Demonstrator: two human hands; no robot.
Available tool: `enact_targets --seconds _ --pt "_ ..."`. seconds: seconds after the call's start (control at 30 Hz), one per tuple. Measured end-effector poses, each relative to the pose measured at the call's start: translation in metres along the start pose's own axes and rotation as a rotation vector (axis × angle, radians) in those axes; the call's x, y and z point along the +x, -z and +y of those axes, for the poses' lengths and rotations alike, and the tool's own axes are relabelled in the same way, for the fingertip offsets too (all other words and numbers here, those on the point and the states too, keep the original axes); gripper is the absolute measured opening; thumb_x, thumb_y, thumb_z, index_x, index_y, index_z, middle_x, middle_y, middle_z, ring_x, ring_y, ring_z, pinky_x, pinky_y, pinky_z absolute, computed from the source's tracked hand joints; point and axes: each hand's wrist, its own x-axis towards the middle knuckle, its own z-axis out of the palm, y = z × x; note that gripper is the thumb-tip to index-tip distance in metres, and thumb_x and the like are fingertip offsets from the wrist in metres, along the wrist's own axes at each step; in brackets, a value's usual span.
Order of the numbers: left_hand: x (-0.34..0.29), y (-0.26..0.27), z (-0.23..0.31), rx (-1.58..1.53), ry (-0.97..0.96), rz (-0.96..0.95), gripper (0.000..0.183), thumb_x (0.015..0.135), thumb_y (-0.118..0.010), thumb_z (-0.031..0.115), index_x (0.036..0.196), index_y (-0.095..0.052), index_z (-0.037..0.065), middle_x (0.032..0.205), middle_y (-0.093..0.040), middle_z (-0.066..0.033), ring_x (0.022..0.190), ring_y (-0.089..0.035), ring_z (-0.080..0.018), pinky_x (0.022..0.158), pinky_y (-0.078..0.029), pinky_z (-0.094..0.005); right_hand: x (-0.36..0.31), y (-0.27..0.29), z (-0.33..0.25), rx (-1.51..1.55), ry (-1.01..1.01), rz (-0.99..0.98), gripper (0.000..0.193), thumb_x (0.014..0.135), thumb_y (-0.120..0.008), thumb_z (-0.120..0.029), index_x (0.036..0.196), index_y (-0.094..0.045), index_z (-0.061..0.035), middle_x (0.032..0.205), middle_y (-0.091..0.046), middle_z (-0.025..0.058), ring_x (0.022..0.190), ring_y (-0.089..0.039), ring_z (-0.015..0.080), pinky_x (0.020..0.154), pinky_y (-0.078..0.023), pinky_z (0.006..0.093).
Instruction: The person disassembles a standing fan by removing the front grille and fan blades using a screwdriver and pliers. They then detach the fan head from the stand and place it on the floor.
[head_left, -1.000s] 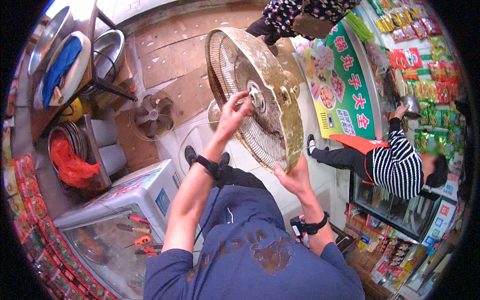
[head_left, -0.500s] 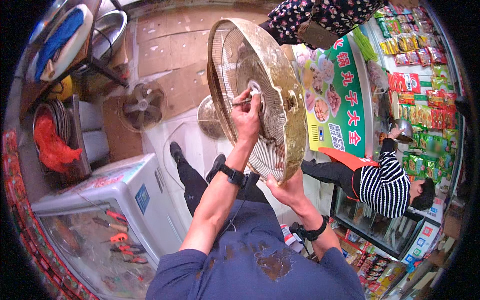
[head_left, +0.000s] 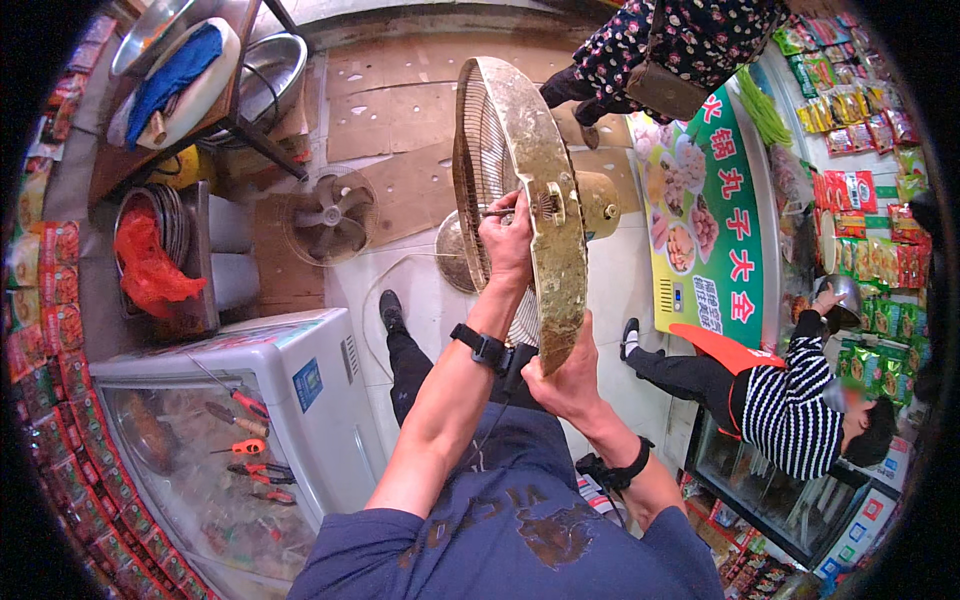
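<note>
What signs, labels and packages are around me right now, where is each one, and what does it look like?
Green sign: right of the brass-coloured fan guard, curved panel, red and white characters, food pictures, yellow strip.
Blue label: on the white chest freezer's side at lower left, small square.
Red packets: along the left edge, rows of small pouches.
Snack packets: shelves at upper right, red, yellow and green.
Boxes: lower right, white and blue.

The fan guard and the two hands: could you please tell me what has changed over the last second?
The left hand moved from the guard's face to its hub, where it now grips a thin tool. The guard turned nearly edge-on to the camera. The right hand stayed at the lower rim.
</note>
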Motion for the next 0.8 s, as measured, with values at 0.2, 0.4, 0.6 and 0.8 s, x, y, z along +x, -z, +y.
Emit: enact_targets --seconds 0.2,0.4,0.6,0.8 --pt "0.003 0.018 -0.023 0.045 0.085 0.104 0.021 0.102 -0.077 0.017 0.114 -0.073 0.000 0.099 -0.071 0.0010 0.084 -0.061 -0.0058 0.075 -0.052 -0.0238 -0.001 0.000 0.002 -0.115 0.115 0.016 0.077 0.072 -0.072 0.000 0.141 -0.039 0.0019 0.109 -0.059 0.0187 0.091 -0.065 0.0358 0.082 -0.055 0.0453" --pt "-0.020 -0.008 0.030 0.176 -0.009 -0.034 0.037 0.103 -0.077 0.024 0.131 -0.066 0.004 0.091 -0.065 0.0048 0.078 -0.056 -0.0037 0.070 -0.047 -0.0223 0.009 0.021 0.002 -0.044 0.014 -0.076 0.097 0.073 -0.078 -0.004 0.158 -0.033 0.0021 0.138 -0.055 0.0256 0.129 -0.059 0.0438 0.110 -0.050 0.0476" --pt "-0.025 0.016 0.033 0.599 -0.252 -0.258 0.060 0.100 -0.079 0.024 0.150 -0.052 0.006 0.129 -0.057 -0.0069 0.091 -0.062 -0.0126 0.076 -0.053 -0.0283 0.004 0.028 0.014 -0.084 0.035 -0.069 0.097 0.074 -0.078 -0.006 0.158 -0.030 0.0029 0.139 -0.055 0.0265 0.128 -0.060 0.0451 0.109 -0.050 0.0494" --pt "0.004 0.035 0.035 1.024 -0.867 -0.371 0.064 0.091 -0.086 0.029 0.140 -0.053 0.004 0.129 -0.054 -0.0153 0.111 -0.060 -0.0298 0.089 -0.055 -0.0383 -0.004 0.036 0.018 -0.099 -0.100 -0.152 0.095 0.074 -0.077 -0.007 0.157 -0.032 0.0039 0.139 -0.055 0.0259 0.128 -0.061 0.0444 0.109 -0.051 0.0475"
